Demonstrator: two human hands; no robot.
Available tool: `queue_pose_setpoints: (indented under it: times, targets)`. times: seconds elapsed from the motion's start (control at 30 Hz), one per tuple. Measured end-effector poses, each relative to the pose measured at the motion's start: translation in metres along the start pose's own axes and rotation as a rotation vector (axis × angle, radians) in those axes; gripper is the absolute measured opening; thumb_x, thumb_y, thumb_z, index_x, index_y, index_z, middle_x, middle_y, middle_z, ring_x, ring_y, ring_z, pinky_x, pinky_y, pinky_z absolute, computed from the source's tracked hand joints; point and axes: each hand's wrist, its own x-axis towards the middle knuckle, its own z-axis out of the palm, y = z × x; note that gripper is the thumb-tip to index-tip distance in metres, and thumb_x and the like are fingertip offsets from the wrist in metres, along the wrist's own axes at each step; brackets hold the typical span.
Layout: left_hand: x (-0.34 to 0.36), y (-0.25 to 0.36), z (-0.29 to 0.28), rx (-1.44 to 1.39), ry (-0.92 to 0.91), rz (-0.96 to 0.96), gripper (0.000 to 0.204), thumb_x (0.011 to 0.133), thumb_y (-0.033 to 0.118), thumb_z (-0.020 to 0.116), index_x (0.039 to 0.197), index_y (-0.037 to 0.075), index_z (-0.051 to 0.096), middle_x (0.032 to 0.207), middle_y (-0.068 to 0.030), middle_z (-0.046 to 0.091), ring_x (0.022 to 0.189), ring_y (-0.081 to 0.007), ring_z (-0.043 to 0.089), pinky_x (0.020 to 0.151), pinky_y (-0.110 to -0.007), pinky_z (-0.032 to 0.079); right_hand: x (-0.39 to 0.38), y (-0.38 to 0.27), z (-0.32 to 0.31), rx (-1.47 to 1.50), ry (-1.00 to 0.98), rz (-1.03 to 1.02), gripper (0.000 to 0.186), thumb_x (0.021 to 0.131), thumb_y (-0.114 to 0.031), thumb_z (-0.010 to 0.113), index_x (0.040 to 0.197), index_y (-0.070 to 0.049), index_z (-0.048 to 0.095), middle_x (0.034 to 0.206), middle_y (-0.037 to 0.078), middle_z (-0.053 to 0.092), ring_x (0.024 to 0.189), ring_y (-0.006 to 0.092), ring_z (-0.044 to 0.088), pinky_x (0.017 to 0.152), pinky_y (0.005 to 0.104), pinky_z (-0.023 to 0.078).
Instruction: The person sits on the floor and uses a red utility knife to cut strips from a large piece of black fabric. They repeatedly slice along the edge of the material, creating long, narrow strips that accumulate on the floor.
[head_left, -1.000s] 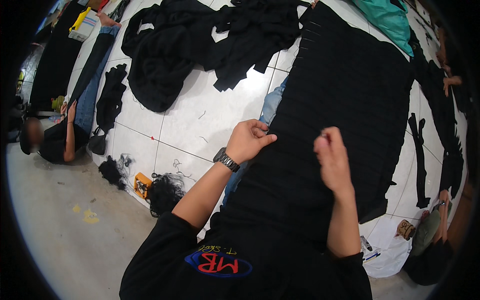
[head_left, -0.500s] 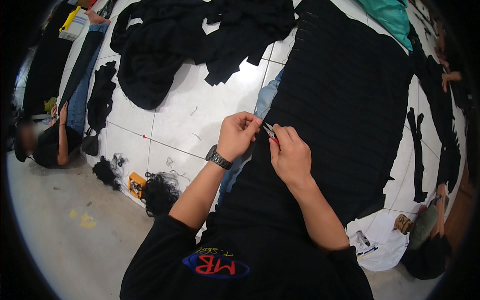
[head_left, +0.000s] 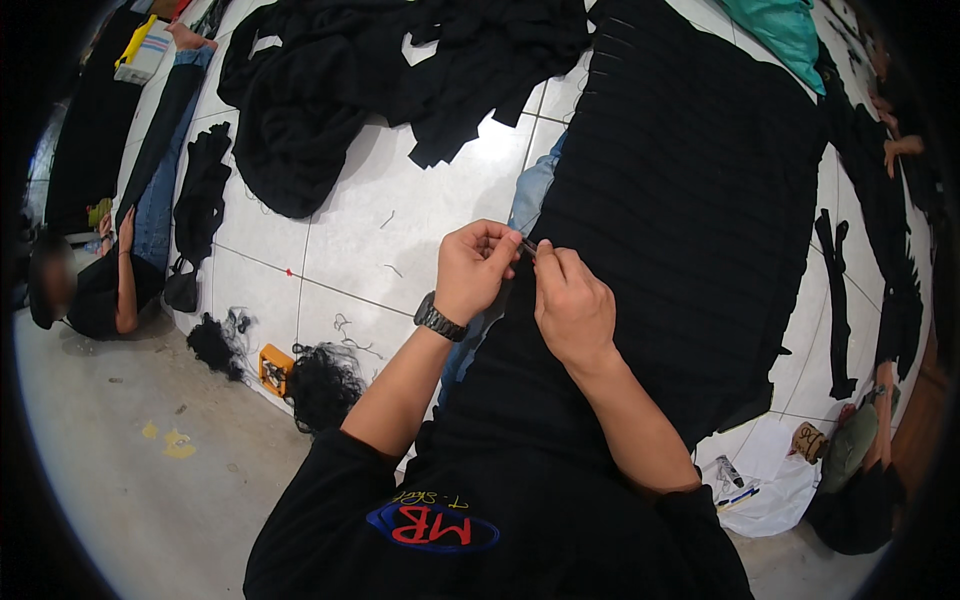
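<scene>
A long black striped cloth [head_left: 690,200] lies over my lap and stretches away from me, with thin loose threads along its left edge. At that edge my left hand [head_left: 474,264] is closed in a pinch; what sits between its fingertips is too small to make out. Small thread snips [head_left: 530,246] are gripped in my right hand [head_left: 574,308], their blades close to the left fingertips. The fingers hide most of the snips. Light blue denim [head_left: 534,190] shows beneath the cloth's left edge.
Black garments [head_left: 300,120] lie on the white tiles ahead. To the left are an orange box [head_left: 274,369] and black thread clumps [head_left: 325,385]. Another person [head_left: 110,290] sits far left. On the right are a black strip [head_left: 838,310] and a white plastic sheet [head_left: 765,505] with pens.
My right hand has shifted slightly left and up, bringing the snips to the left fingertips. The red handle that showed before is now covered. My left hand has barely moved.
</scene>
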Motion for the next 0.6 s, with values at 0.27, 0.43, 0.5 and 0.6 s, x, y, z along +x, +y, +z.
queue_pose_setpoints:
  times: [0.27, 0.43, 0.5, 0.6]
  targets:
    - [-0.004, 0.009, 0.002, -0.01, 0.007, -0.027, 0.014, 0.093, 0.009, 0.068, 0.092, -0.004, 0.066, 0.072, -0.0048, 0.066, 0.056, -0.0069, 0.059, 0.052, -0.02, 0.048, 0.0, 0.0, -0.002, 0.022, 0.03, 0.045, 0.026, 0.085, -0.004, 0.062, 0.11, 0.003, 0.064, 0.088, 0.01, 0.061, 0.072, 0.0252, 0.067, 0.06, 0.034, 0.056]
    - [-0.004, 0.008, -0.001, -0.073, 0.009, -0.012, 0.014, 0.093, 0.01, 0.068, 0.093, -0.004, 0.066, 0.072, -0.0044, 0.066, 0.056, -0.0069, 0.059, 0.052, -0.02, 0.047, 0.016, 0.012, -0.013, 0.05, 0.086, 0.081, 0.021, 0.091, -0.01, 0.062, 0.109, 0.001, 0.065, 0.09, 0.012, 0.063, 0.074, 0.0284, 0.068, 0.06, 0.037, 0.055]
    - [-0.004, 0.008, -0.001, -0.073, 0.007, -0.009, 0.014, 0.093, 0.01, 0.068, 0.093, -0.004, 0.066, 0.072, -0.0041, 0.066, 0.056, -0.0068, 0.059, 0.052, -0.019, 0.047, 0.022, 0.014, -0.013, 0.022, 0.059, 0.058, 0.022, 0.088, -0.007, 0.062, 0.109, 0.001, 0.065, 0.089, 0.012, 0.063, 0.075, 0.028, 0.068, 0.062, 0.0366, 0.056]
    - [-0.005, 0.01, 0.0, -0.07, -0.009, -0.008, 0.014, 0.094, 0.01, 0.068, 0.094, -0.004, 0.066, 0.071, -0.0038, 0.066, 0.056, -0.0066, 0.059, 0.052, -0.019, 0.047, 0.024, 0.018, -0.008, -0.019, 0.04, 0.03, 0.024, 0.085, -0.005, 0.061, 0.108, 0.001, 0.065, 0.089, 0.011, 0.062, 0.076, 0.0281, 0.068, 0.063, 0.0359, 0.056]
